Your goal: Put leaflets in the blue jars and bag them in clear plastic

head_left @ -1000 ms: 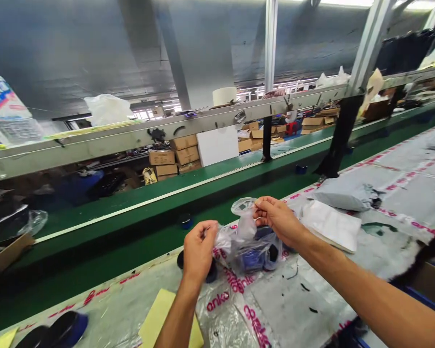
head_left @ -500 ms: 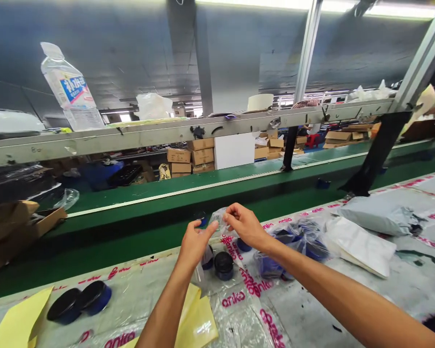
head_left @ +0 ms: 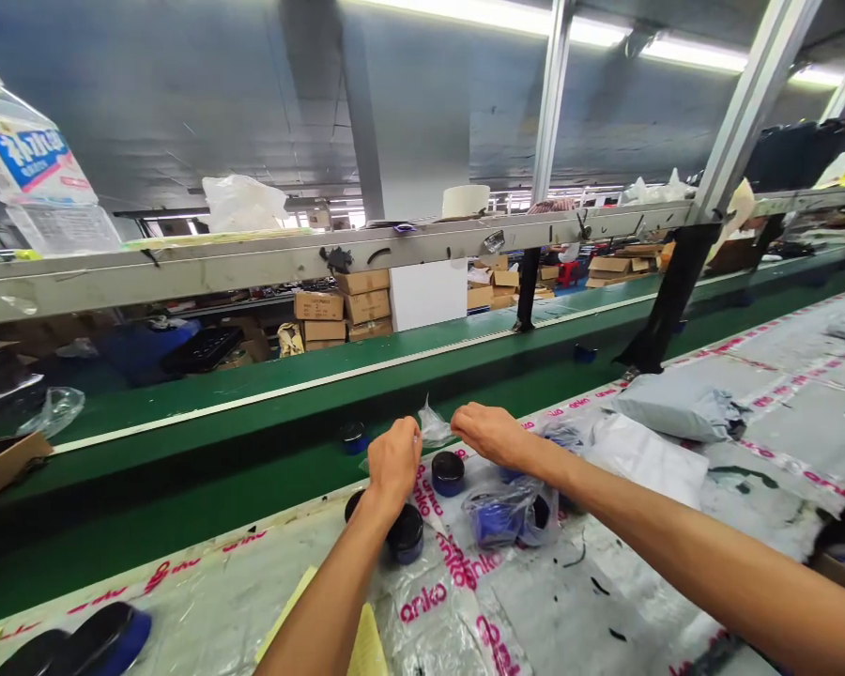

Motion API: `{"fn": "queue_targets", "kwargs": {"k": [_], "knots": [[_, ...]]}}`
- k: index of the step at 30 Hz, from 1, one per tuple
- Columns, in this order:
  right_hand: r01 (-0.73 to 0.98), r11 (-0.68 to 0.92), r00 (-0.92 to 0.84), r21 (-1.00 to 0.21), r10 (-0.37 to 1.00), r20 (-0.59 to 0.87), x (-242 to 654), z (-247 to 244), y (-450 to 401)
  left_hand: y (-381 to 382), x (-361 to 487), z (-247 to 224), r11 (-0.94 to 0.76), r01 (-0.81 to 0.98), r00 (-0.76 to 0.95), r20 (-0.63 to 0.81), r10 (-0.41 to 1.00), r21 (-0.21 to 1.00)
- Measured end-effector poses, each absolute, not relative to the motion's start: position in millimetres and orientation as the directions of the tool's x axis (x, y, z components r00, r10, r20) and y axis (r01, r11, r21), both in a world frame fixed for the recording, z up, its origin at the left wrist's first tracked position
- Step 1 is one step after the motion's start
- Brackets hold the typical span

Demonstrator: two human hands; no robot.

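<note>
A small clear plastic bag [head_left: 433,424] is stretched between my two hands, above the near edge of the green conveyor. My left hand [head_left: 395,460] is closed on its left side, and my right hand [head_left: 491,434] pinches its right side. Just below the hands stands a round blue container with a black top [head_left: 449,473]. Another such container [head_left: 405,533] sits beside my left wrist, with one more partly hidden behind that wrist. Under my right forearm lie blue containers in clear bags [head_left: 499,518].
A similar blue container [head_left: 354,437] rests on the green conveyor belt [head_left: 204,469]. More dark-topped containers [head_left: 105,638] and yellow sheets [head_left: 366,648] lie at the front left. White bags [head_left: 648,460] are on the right. A metal rail [head_left: 253,253] crosses above, carrying a bottle [head_left: 35,169].
My hands have moved apart, drawing the clear bag out between them. My left hand has turned knuckles-up. The view has swung to the right.
</note>
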State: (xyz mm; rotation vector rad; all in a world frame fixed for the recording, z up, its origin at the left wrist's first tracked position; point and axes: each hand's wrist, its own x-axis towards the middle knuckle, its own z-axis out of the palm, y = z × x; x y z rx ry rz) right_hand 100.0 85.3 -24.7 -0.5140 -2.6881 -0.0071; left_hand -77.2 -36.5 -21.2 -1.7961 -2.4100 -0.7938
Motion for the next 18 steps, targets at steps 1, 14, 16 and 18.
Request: {"fn": "queue_targets", "kwargs": {"k": [1, 14, 16, 18], "knots": [[0.369, 0.929, -0.861, -0.037, 0.357, 0.363, 101, -27, 86, -35, -75, -26, 0.202, 0.913, -0.315, 0.298, 0.901, 0.355], [0.391, 0.916, -0.907, 0.093, 0.366, 0.207, 104, -42, 85, -36, -78, -35, 0.242, 0.918, -0.291, 0.120, 0.949, 0.313], [0.388, 0.917, -0.907, 0.090, 0.362, 0.217, 109, -43, 83, -42, -78, -33, 0.219, 0.930, -0.264, 0.122, 0.957, 0.295], [0.373, 0.923, -0.910, 0.093, 0.345, 0.228, 115, -43, 81, -50, -78, -31, 0.172, 0.949, -0.213, 0.137, 0.967, 0.263]]}}
